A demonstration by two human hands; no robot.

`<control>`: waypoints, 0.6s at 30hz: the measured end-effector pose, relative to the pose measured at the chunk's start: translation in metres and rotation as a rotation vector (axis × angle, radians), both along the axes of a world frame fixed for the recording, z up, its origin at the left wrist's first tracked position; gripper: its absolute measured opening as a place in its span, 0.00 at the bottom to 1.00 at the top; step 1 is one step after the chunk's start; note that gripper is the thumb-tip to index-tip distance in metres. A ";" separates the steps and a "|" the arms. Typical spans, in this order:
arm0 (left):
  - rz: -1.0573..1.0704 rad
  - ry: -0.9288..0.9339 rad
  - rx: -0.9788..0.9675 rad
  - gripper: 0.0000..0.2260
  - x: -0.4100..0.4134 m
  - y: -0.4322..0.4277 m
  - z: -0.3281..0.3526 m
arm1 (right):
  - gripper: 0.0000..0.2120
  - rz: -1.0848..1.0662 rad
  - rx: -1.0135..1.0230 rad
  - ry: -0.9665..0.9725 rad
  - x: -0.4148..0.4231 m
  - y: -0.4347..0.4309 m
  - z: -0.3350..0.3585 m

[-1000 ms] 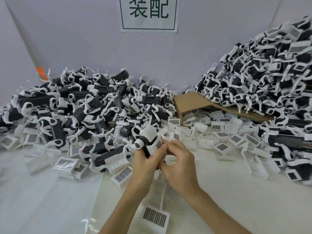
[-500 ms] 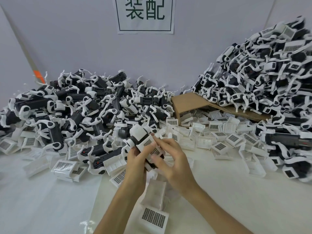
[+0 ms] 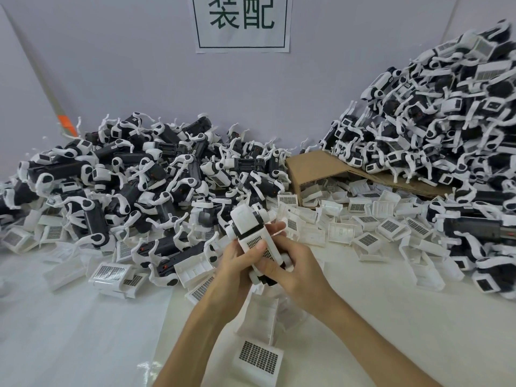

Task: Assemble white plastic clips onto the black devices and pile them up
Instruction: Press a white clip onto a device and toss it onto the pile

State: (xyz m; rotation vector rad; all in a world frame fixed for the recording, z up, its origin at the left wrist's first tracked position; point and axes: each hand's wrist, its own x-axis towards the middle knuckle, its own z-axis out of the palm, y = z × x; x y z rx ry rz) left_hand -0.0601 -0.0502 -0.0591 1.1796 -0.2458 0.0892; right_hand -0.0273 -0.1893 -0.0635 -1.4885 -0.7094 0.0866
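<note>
A: So, where is our device?
B: Centre of the frame. Our left hand (image 3: 236, 265) and right hand (image 3: 297, 273) both grip the black device (image 3: 245, 219), a white clip (image 3: 252, 243) against it, left thumb on its grid.
A: And the rest?
B: We see one heap (image 3: 125, 177) at left, a taller heap (image 3: 446, 121) upper right, loose clips (image 3: 363, 224) on the counter (image 3: 83, 331) between.

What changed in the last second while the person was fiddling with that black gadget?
The hands tilted the black gadget so the white clip on it shows its gridded face. The left hand put its thumb on the clip, and the right hand slid down to wrap the lower end. Both kept hold. The piles of gadgets, loose clips and cardboard stayed put.
</note>
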 end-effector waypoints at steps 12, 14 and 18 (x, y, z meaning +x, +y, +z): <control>0.140 0.057 0.061 0.22 0.004 -0.013 0.002 | 0.11 -0.162 0.080 0.009 0.001 0.002 -0.001; 0.168 0.040 0.051 0.19 0.003 -0.013 0.002 | 0.12 -0.188 0.072 -0.029 0.002 0.001 0.000; 0.189 0.034 0.030 0.17 0.002 -0.012 0.001 | 0.13 -0.168 0.089 -0.036 0.001 0.001 -0.002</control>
